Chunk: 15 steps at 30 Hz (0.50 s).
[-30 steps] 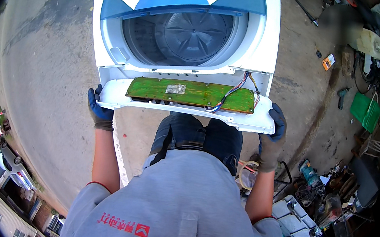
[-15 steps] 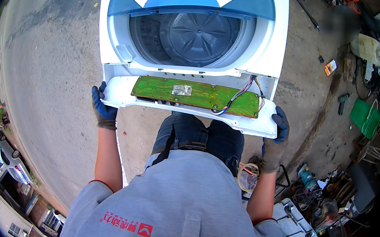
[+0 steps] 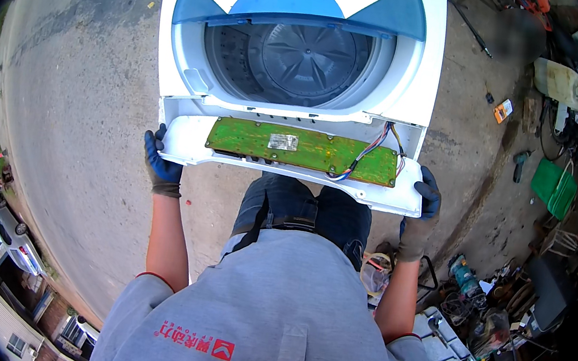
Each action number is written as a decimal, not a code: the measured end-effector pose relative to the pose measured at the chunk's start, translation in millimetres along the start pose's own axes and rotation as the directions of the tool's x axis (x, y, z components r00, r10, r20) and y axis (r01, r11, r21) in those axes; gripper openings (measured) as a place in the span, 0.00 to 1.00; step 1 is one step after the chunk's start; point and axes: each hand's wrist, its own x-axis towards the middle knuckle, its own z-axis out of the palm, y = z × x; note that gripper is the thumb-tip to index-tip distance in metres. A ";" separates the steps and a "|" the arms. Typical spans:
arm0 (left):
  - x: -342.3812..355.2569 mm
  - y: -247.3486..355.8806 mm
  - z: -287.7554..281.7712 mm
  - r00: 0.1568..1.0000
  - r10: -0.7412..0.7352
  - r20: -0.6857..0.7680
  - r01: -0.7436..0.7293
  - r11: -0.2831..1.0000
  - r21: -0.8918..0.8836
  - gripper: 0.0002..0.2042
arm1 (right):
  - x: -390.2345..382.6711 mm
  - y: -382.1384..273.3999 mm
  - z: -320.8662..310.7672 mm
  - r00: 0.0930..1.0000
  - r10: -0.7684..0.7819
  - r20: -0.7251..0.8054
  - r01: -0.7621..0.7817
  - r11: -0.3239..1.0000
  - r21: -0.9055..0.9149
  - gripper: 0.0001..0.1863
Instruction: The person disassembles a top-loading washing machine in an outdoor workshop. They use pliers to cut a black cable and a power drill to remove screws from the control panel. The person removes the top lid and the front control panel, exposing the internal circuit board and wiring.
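A rough grey concrete ground spreads under everything, and on it, directly in front of the person, stands a white top-loading washing machine with a translucent blue and white lid across the far part of its top. The person's torso, in a grey short-sleeved shirt, fills the lower middle of the view. Below the lid's near edge, a round grey wash tub with a ribbed disc at its bottom shows through the opening. A long white plastic panel lies along the machine's near edge, between the tub and the person, its underside facing up. Fixed lengthwise on it is a long, narrow green circuit board. Off to the right, a bright green plastic case rests on the ground. The left hand, in a blue and grey work glove, has its fingers bent around the panel's left end; the right hand, gloved alike, has its fingers curled over the right end. A teal power drill lies near the green case. Multicoloured wires run from the machine's near right corner across the board, which bears a small whitish rectangular label.
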 end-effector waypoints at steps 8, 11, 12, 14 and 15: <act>-0.9 -5.8 2.6 0.996 0.088 0.035 -0.087 0.996 -0.035 0.18 | -1.2 13.2 1.4 0.998 -0.051 -0.030 0.054 0.994 0.093 0.09; -2.3 -5.3 2.6 0.995 0.097 0.020 -0.096 0.994 -0.051 0.17 | 0.0 11.9 4.6 0.998 -0.028 -0.048 0.033 0.994 0.102 0.09; 0.0 -5.1 1.7 0.994 0.111 0.014 -0.111 0.993 -0.049 0.17 | 2.1 10.1 6.4 0.999 -0.028 -0.046 0.032 0.994 0.103 0.09; -2.9 -7.8 8.9 0.993 0.119 0.005 -0.118 0.992 -0.046 0.17 | 2.9 8.3 5.9 0.999 -0.032 -0.037 0.034 0.998 0.058 0.10; -4.6 -7.0 12.0 0.993 0.120 0.004 -0.119 0.992 -0.047 0.17 | 3.0 9.1 5.1 0.999 -0.040 -0.032 0.042 0.997 0.064 0.10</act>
